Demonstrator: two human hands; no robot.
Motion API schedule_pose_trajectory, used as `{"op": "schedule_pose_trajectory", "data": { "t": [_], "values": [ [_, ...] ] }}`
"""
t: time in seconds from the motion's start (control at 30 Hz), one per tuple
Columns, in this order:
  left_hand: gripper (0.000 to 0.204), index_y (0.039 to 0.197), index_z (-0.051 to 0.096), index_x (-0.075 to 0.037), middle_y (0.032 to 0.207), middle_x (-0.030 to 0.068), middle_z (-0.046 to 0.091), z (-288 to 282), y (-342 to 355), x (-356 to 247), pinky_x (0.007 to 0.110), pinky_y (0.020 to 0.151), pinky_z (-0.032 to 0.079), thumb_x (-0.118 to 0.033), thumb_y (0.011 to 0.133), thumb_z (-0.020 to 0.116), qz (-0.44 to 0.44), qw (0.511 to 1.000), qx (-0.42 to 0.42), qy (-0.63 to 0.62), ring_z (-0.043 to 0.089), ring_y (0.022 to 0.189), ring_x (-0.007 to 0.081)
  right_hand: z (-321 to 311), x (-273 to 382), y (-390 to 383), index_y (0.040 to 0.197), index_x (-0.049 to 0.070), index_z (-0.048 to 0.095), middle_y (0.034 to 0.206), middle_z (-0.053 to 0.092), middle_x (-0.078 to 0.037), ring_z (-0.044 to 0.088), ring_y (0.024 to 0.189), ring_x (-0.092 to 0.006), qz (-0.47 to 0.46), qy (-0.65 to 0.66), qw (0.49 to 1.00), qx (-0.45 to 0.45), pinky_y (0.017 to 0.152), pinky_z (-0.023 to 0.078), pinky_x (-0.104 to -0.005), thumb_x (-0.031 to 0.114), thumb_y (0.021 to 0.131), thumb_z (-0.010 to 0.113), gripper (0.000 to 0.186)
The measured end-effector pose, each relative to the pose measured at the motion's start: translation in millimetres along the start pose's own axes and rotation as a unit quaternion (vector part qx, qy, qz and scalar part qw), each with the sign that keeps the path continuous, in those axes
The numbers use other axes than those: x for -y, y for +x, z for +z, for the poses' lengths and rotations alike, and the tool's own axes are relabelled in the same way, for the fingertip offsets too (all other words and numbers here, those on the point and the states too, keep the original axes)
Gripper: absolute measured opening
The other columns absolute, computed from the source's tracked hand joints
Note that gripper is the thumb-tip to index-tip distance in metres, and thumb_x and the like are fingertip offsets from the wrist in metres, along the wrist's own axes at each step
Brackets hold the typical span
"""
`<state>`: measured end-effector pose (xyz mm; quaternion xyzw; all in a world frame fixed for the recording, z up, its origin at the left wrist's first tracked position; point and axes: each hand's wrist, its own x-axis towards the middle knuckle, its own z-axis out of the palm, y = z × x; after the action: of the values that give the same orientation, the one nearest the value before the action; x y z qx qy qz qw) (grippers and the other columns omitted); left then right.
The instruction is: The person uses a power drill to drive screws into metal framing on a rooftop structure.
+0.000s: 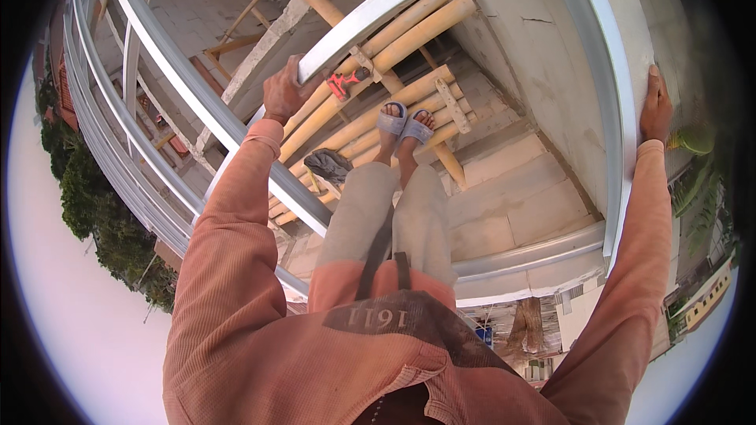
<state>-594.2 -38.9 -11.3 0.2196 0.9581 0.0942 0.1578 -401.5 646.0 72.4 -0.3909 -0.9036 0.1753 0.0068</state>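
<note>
Wrapped round a silver metal beam (378, 12) is my left hand (283, 90), its fingers curled at the beam's edge. My right hand (654, 110) lies along the top of the wall at the far right, fingers stretched out, against the outer side of another metal beam (602, 39). Whether its thumb hooks under that beam is hidden. Below and between my arms, a red and black power tool (340, 86), likely a drill, rests on the bamboo poles (425, 27). Near my feet lies a crumpled dark grey cloth or bag (328, 165).
My sandalled feet (404, 124) stand on a platform of bamboo poles with a deep drop beside it. More metal beams (169, 47) curve along the left. A block wall (520, 39) rises at the right, and a metal channel (531, 256) tops the wall near me.
</note>
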Motion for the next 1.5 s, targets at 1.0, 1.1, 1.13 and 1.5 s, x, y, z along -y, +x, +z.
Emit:
{"op": "schedule_pose_trajectory", "data": {
  "t": [1.0, 1.1, 1.13, 1.5],
  "values": [
    [0.056, 0.117, 0.063, -0.008, 0.09, 0.0168, 0.076, -1, -3, 1, 0.046, 0.069, 0.058, -0.055, 0.089, 0.074, 0.021, 1.0, 0.006, -0.021, 0.074, 0.079, 0.0352, -1, 2, -4, 0.141, 0.005, 0.062, 0.136, 0.066, -0.021, 0.061, 0.129, -0.0329, 0.036, 0.061, 0.997, 0.024, 0.108, 0.044, -0.0376, 0.064, 0.102, 0.047, 0.073],
    [0.056, 0.117, 0.063, -0.009, 0.091, 0.0164, 0.076, -5, -1, 0, 0.045, 0.071, 0.058, -0.056, 0.089, 0.073, -0.001, 0.999, 0.031, -0.015, 0.074, 0.081, 0.0348, 3, 5, -6, 0.141, 0.004, 0.061, 0.138, 0.065, -0.02, 0.06, 0.13, -0.0319, 0.063, 0.066, 0.996, 0.022, 0.109, 0.043, -0.0369, 0.062, 0.104, 0.046, 0.07],
    [0.056, 0.117, 0.063, -0.009, 0.091, 0.0164, 0.076, -4, -2, 0, 0.045, 0.071, 0.058, -0.056, 0.089, 0.073, -0.006, 0.999, 0.034, -0.013, 0.074, 0.081, 0.0348, 3, 4, -5, 0.141, 0.004, 0.061, 0.138, 0.065, -0.02, 0.06, 0.13, -0.0319, 0.062, 0.067, 0.995, 0.028, 0.109, 0.043, -0.0369, 0.062, 0.104, 0.046, 0.07],
    [0.049, 0.117, 0.061, -0.014, 0.096, 0.0092, 0.076, -6, -3, -2, 0.046, 0.07, 0.058, -0.055, 0.091, 0.071, -0.006, 1.0, 0.015, -0.009, 0.075, 0.084, 0.0322, 7, -14, 7, 0.14, 0.001, 0.062, 0.139, 0.064, -0.02, 0.06, 0.13, -0.0295, 0.006, 0.088, 0.996, 0.001, 0.11, 0.043, -0.0353, 0.048, 0.106, 0.05, 0.06]
  ]
}}
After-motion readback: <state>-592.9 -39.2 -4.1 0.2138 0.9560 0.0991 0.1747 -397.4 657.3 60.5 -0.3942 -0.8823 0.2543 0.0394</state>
